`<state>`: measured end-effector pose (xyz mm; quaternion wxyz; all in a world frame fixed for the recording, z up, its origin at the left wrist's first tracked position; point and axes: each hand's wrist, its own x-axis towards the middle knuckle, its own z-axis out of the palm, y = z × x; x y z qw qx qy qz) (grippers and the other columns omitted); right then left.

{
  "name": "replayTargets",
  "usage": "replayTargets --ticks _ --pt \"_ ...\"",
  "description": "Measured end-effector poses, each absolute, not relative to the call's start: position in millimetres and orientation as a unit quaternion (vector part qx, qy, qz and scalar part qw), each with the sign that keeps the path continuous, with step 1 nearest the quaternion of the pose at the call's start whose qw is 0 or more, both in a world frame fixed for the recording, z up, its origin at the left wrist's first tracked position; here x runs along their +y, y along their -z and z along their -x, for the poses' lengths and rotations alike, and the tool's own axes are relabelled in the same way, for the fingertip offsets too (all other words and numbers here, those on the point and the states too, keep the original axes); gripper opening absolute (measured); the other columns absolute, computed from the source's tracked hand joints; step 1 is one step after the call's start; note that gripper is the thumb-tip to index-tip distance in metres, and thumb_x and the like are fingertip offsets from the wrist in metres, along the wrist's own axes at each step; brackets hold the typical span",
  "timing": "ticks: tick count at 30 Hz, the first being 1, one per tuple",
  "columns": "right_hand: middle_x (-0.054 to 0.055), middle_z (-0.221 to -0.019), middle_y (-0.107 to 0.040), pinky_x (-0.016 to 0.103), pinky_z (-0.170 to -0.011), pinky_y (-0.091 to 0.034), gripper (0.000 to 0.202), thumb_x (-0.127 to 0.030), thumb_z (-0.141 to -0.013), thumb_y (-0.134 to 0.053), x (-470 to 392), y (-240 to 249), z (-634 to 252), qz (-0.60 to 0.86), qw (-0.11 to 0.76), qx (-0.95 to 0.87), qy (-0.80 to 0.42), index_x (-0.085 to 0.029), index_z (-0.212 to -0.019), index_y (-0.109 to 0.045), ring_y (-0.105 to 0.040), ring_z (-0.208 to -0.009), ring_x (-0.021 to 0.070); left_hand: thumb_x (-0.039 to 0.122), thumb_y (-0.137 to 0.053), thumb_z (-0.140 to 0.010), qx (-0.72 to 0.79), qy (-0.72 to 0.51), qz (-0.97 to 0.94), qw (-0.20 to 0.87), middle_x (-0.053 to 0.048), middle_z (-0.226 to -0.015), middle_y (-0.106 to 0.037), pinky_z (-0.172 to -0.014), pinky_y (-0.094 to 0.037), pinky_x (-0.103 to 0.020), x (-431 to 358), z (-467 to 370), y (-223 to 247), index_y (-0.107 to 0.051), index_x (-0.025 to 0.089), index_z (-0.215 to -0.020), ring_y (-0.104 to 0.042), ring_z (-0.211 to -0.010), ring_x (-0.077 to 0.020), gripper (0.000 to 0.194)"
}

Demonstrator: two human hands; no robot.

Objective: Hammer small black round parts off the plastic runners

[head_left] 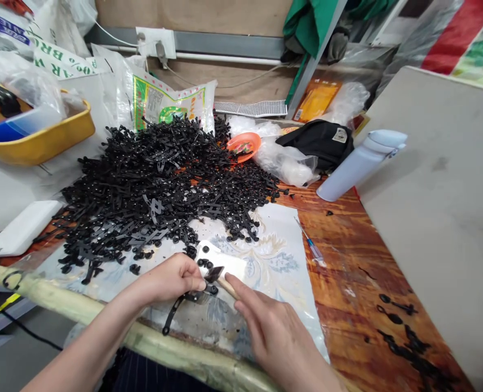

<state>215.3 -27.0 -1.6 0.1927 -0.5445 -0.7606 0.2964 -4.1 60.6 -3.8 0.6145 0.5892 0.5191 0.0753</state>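
Note:
My left hand [175, 279] pinches a black rubber-like strip with round ends [170, 317], which hangs down toward the table edge. A short wooden-handled knife [228, 287] is gripped in my right hand [276, 324], its index finger stretched along the handle. The dark blade lies close to my left fingertips and the strip's round end; whether it touches is unclear. Just beyond the blade, a few small black round pieces [205, 263] rest on a white pad [233, 265]. A large heap of similar black parts [155, 179] rises behind my left hand.
A screwdriver [315, 250] lies right of the patterned sheet [280, 228]. Farther back stand a pale blue bottle [349, 170], a black bag [318, 144] and an orange dish [245, 146]. More black pieces [416, 343] lie at right. A yellow bin [41, 144] is at left.

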Motion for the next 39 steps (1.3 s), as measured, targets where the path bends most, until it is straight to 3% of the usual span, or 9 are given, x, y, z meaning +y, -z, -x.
replayTargets --ticks 4,7,12,19,23,26,29,33,39 --pt "0.007 -0.092 -0.07 0.03 -0.065 -0.051 0.041 -0.04 -0.091 -0.045 -24.3 -8.2 -227.6 0.592 0.284 -0.642 -0.396 -0.023 -0.126 -0.053 -0.065 -0.073 0.0201 0.039 -0.058 -0.074 0.556 -0.131 -0.539 0.619 0.009 -0.045 -0.041 -0.039 -0.021 -0.021 45.3 -0.9 -6.1 -0.052 0.018 -0.062 -0.03 -0.036 -0.0066 0.024" --pt "0.002 -0.07 -0.065 0.023 -0.051 -0.044 0.037 -0.045 -0.077 -0.065 -24.2 -18.9 -227.6 0.598 0.316 -0.502 -0.54 -0.017 -0.102 -0.064 -0.055 -0.055 0.0128 0.046 -0.057 -0.078 0.574 -0.326 -0.403 0.634 0.006 -0.05 -0.051 -0.038 -0.031 -0.02 28.1 -13.4 -17.3 -0.051 0.019 -0.068 -0.041 -0.037 -0.0077 0.03" --pt "0.0 -0.082 -0.065 0.015 -0.033 -0.016 0.049 -0.037 -0.059 -0.082 -20.2 -21.5 -202.2 0.493 0.337 -0.257 -0.759 -0.018 -0.099 -0.062 -0.024 -0.032 -0.0039 0.037 -0.068 -0.075 0.504 -0.548 -0.185 0.642 0.001 -0.066 -0.064 -0.062 -0.049 -0.021 5.6 -37.0 -27.1 -0.06 0.016 -0.078 -0.06 -0.061 -0.011 0.022" --pt "-0.009 -0.054 -0.049 0.014 -0.032 -0.015 0.042 -0.034 -0.057 -0.085 -15.4 -12.5 -169.3 0.424 0.342 -0.223 -0.808 -0.015 -0.086 -0.061 -0.022 -0.032 -0.0029 0.037 -0.067 -0.077 0.457 -0.56 -0.106 0.683 -0.006 -0.09 -0.072 -0.076 -0.049 -0.027 -13.8 -45.1 -16.5 -0.063 0.018 -0.088 -0.065 -0.09 -0.0189 0.022" --pt "-0.011 -0.045 -0.042 0.014 -0.032 -0.015 0.036 -0.034 -0.058 -0.083 -13.4 -9.9 -177.1 0.44 0.368 -0.231 -0.786 -0.016 -0.076 -0.057 -0.02 -0.033 -0.0011 0.048 -0.066 -0.073 0.537 -0.449 -0.217 0.68 -0.006 -0.072 -0.072 -0.072 -0.049 -0.03 -28.2 -19.9 -7.0 -0.065 0.017 -0.073 -0.065 -0.072 -0.0199 0.031" --pt "-0.008 -0.051 -0.051 0.014 -0.031 -0.014 0.034 -0.033 -0.058 -0.082 -7.7 -13.7 -194.6 0.459 0.343 -0.263 -0.776 -0.016 -0.073 -0.056 -0.02 -0.033 -0.0017 0.046 -0.073 -0.064 0.669 -0.308 -0.459 0.497 -0.003 -0.057 -0.066 -0.054 -0.042 -0.027 -31.7 6.5 -12.3 -0.065 0.02 -0.063 -0.058 -0.058 -0.0194 0.028" --pt "-0.005 -0.053 -0.055 0.015 -0.032 -0.015 0.03 -0.03 -0.059 -0.079 -3.1 -21.1 -204.9 0.471 0.279 -0.307 -0.778 -0.015 -0.073 -0.058 -0.022 -0.033 -0.0014 0.044 -0.074 -0.06 0.711 -0.3 -0.547 0.324 -0.006 -0.1 -0.07 -0.057 -0.043 -0.026 -24.5 15.1 -28.5 -0.068 0.024 -0.094 -0.061 -0.086 -0.0253 0.04" --pt "-0.007 -0.049 -0.049 0.016 -0.032 -0.017 0.021 -0.026 -0.059 -0.075 -2.3 -27.3 -201.9 0.471 0.206 -0.368 -0.774 -0.014 -0.069 -0.06 -0.024 -0.032 0.0003 0.034 -0.066 -0.069 0.566 -0.228 -0.551 0.569 -0.002 -0.065 -0.068 -0.058 -0.044 -0.025 -10.9 -1.7 -40.1 -0.063 0.019 -0.066 -0.061 -0.062 -0.0176 0.015" --pt "-0.006 -0.056 -0.048 0.019 -0.039 -0.027 0.025 -0.037 -0.07 -0.066 18.0 -14.4 -195.8 0.539 0.243 -0.509 -0.625 -0.015 -0.082 -0.062 -0.032 -0.041 0.0051 0.044 -0.067 -0.069 0.529 -0.254 -0.353 0.729 -0.002 -0.055 -0.066 -0.036 -0.035 -0.019 -12.2 -7.2 -15.1 -0.052 0.017 -0.061 -0.056 -0.041 -0.0114 0.032"
